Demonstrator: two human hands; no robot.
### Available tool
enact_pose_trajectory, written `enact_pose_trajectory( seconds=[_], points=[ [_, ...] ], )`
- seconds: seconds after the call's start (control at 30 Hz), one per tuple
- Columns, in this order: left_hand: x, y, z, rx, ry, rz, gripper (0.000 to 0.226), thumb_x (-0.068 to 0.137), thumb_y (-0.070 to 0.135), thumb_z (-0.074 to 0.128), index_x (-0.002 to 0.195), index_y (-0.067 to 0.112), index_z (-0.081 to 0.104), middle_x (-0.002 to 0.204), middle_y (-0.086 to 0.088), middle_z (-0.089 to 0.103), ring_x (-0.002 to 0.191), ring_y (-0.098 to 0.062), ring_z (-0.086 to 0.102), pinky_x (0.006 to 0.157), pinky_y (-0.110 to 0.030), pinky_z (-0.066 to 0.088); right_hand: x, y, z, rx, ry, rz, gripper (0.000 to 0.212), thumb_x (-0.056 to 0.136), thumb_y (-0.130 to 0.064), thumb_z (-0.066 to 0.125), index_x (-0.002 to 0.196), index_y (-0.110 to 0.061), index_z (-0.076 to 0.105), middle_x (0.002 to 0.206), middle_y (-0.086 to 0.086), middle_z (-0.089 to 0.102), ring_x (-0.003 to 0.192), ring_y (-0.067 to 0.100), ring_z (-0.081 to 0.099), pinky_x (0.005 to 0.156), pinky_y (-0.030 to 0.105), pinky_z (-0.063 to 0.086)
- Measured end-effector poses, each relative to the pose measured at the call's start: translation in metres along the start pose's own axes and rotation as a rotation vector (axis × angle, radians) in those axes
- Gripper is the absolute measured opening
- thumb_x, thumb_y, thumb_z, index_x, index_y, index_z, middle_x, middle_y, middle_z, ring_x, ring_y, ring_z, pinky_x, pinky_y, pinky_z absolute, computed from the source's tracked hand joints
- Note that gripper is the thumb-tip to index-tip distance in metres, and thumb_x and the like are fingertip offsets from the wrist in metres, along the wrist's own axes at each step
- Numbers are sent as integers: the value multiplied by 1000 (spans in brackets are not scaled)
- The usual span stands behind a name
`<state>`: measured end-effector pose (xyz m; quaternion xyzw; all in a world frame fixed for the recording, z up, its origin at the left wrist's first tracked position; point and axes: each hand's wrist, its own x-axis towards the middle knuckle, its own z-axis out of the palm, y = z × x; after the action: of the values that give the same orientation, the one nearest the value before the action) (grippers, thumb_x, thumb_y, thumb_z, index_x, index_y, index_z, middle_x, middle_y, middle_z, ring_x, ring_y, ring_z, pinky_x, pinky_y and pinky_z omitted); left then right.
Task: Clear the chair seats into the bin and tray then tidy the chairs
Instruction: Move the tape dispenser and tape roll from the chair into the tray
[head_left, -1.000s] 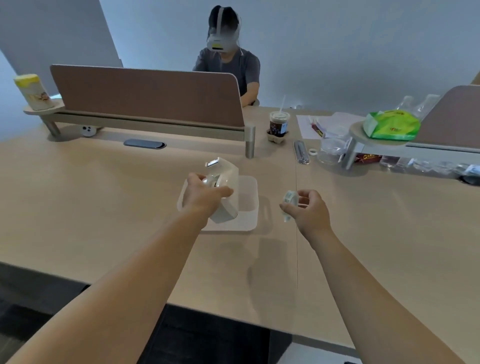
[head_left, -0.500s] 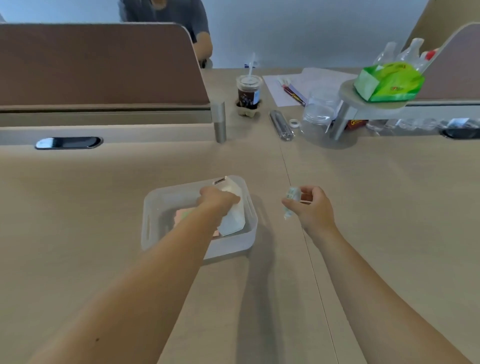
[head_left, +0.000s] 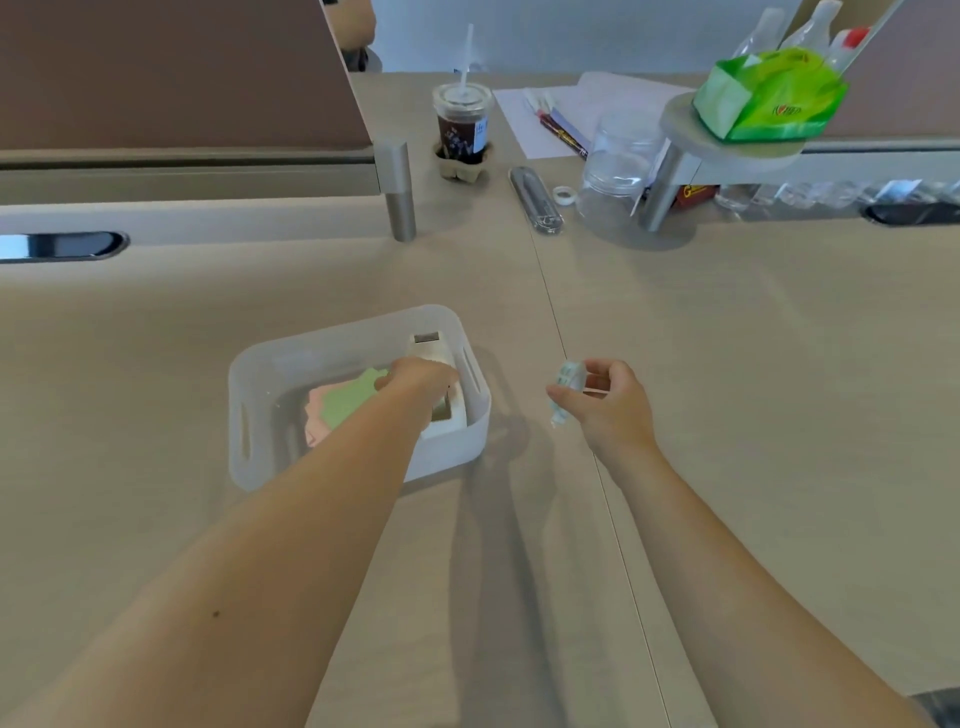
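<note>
A translucent white tray (head_left: 291, 364) sits on the desk in front of me. Inside it lie green and pink sticky notes (head_left: 340, 405) and a white box-like holder (head_left: 447, 415) against its right wall. My left hand (head_left: 415, 376) reaches into the tray and rests on the white holder, fingers closed around its top. To the right of the tray, my right hand (head_left: 605, 400) hovers above the desk, pinching a small crumpled pale wrapper (head_left: 566, 379). No chairs or bin are in view.
A brown divider panel (head_left: 171, 78) with a metal post (head_left: 397, 192) stands at the back left. Behind are an iced coffee cup (head_left: 462, 124), a clear pen case (head_left: 535, 200), a clear jar (head_left: 618, 166), papers and a green bag (head_left: 769, 93) on a small shelf.
My left hand lowered the white holder from above the tray down into it. My view tilted downward and closer. My right hand kept the wrapper, staying beside the tray.
</note>
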<state>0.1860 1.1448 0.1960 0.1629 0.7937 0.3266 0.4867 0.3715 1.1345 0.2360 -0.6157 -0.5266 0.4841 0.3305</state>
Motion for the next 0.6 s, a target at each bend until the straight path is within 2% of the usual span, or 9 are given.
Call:
enact_pose_trajectory(
  seconds=[0.07,0.1,0.17,0.23,0.27,0.37,0.47,0.6],
  points=[
    [-28,10,-10,-47,-25,16,57,77,26,64,125,2,46,121,-15,51,114,-33,51,96,-37,42,-2,-1,1,-12,-12,-7,46,77,-17,70,118,-9,50,104,1,54,90,16,54,59,15,38],
    [-34,14,-16,-71,-15,55,46,82,23,61,120,1,47,108,-13,54,103,-29,53,92,-34,41,-3,-3,2,-18,-21,-15,46,77,-17,70,119,-9,50,104,0,54,90,16,54,59,15,39],
    [-44,19,-28,-94,35,167,20,87,18,55,102,6,49,82,-7,50,87,-25,48,82,-33,37,-7,-11,7,-32,-45,-41,49,77,-17,70,120,-9,49,105,0,53,91,16,53,61,17,40],
    [-58,19,-44,-107,60,266,7,89,16,51,91,10,49,84,-7,52,90,-24,48,81,-34,38,-11,-22,16,-49,-75,-78,51,78,-17,69,123,-8,48,107,1,52,94,16,52,71,23,42],
    [-64,19,-53,-120,71,292,5,89,15,50,86,12,50,85,-7,53,89,-24,50,79,-34,41,-13,-27,22,-61,-94,-99,52,78,-17,69,124,-8,47,108,1,52,95,16,51,75,25,41],
    [-78,14,-83,-156,113,375,21,89,12,48,70,18,49,78,-3,53,73,-18,52,66,-27,42,-22,-44,42,-98,-166,-169,52,79,-17,68,125,-8,48,116,5,55,100,18,51,81,28,42],
    [-85,4,-115,-174,174,408,25,90,9,46,67,20,48,74,1,52,65,-12,50,59,-24,40,-29,-59,69,-152,-248,-232,51,79,-18,68,126,-7,51,128,10,56,113,24,53,91,32,44],
    [-81,-17,-156,-221,244,390,25,90,9,46,67,21,49,75,3,52,64,-11,49,59,-23,40,-38,-70,113,-250,-382,-268,56,81,-18,67,132,-7,46,137,9,50,123,24,48,98,30,39]
  ],
)
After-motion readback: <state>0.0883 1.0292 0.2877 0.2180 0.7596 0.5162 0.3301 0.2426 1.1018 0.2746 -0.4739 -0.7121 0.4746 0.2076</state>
